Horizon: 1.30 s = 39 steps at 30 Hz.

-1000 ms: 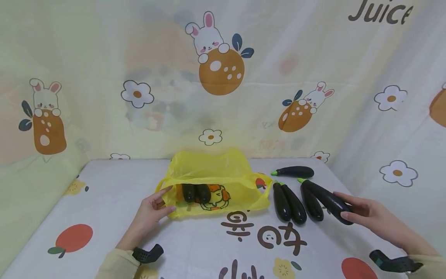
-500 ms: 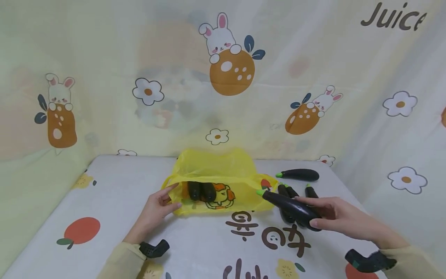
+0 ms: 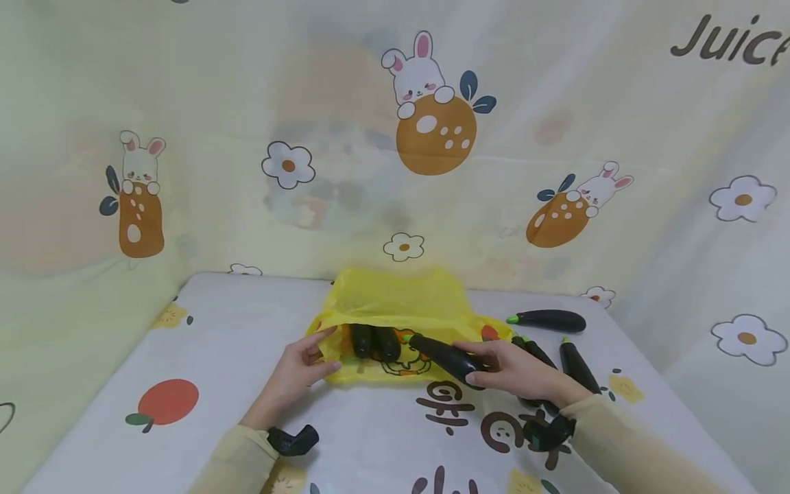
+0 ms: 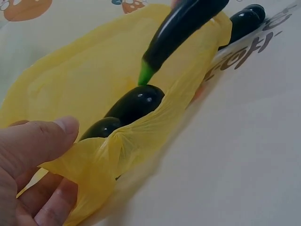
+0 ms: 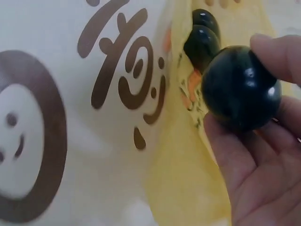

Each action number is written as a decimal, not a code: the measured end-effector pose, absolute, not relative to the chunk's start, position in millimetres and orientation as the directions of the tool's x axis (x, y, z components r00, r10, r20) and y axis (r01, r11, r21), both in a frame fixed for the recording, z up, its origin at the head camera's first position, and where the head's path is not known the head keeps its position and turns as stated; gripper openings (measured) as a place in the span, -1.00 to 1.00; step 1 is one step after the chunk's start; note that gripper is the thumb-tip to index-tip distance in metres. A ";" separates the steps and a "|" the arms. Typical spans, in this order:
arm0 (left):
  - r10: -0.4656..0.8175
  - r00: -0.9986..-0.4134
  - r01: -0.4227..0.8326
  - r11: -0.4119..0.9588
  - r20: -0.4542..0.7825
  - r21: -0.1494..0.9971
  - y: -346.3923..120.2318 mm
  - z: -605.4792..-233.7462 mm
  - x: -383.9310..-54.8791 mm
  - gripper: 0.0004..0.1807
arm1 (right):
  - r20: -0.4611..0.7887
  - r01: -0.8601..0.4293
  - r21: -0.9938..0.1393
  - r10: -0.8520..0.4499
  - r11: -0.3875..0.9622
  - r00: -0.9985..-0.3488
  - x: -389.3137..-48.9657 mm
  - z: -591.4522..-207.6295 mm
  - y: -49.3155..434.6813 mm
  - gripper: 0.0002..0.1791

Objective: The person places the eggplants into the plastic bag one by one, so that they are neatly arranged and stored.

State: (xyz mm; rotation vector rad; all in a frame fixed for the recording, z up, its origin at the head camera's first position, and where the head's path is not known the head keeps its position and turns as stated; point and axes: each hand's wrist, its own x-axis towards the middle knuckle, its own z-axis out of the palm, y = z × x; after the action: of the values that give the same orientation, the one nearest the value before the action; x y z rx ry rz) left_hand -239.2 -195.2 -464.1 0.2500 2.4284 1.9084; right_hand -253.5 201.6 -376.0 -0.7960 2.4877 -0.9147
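A yellow plastic bag (image 3: 370, 302) lies with its mouth spread towards me. Two dark eggplants (image 3: 373, 342) lie side by side inside it. My left hand (image 3: 304, 363) holds the left edge of the mouth; in the left wrist view its thumb (image 4: 51, 134) lies over the yellow film. My right hand (image 3: 509, 370) grips another eggplant (image 3: 446, 357) by its thick end, thumb on one side and fingers on the other. Its green stem tip points left into the mouth. In the left wrist view that tip overlaps one bagged eggplant (image 4: 136, 103); I cannot tell whether they touch.
To the right of the bag lie more eggplants: one crosswise at the back (image 3: 549, 320), one slanting (image 3: 578, 367), and others partly hidden behind my right hand. A printed cloth (image 3: 247, 322) covers the table, and a patterned curtain (image 3: 333, 226) stands behind.
My right hand has carried its eggplant leftward from the group on the right to the mouth of the bag. My left hand stays on the bag's edge. The head view has shifted slightly.
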 end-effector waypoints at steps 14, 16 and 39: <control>0.121 -0.992 0.075 0.223 0.049 0.972 -192.5 -466.4 -242.5 -0.29 | -0.072 -0.442 -0.626 -0.611 0.643 -0.788 -284.0 -405.6 148.7 -0.30; 0.124 -0.991 0.081 0.215 0.055 0.973 -192.7 -466.8 -242.5 -0.29 | -0.062 -0.449 -0.621 -0.611 0.643 -0.789 -288.2 -407.0 141.6 -0.31; 0.143 -0.988 0.084 0.181 0.058 0.980 -195.4 -470.9 -241.6 -0.25 | -0.147 -0.288 -0.590 -0.451 0.754 -0.880 -328.3 -428.5 97.2 -0.29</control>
State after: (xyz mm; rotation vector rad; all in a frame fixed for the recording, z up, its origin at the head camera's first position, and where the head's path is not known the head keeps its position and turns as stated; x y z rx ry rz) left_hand -241.6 -195.4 -470.9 0.2282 2.3778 1.9684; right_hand -328.3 97.2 -428.5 -0.5760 2.6727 -0.8323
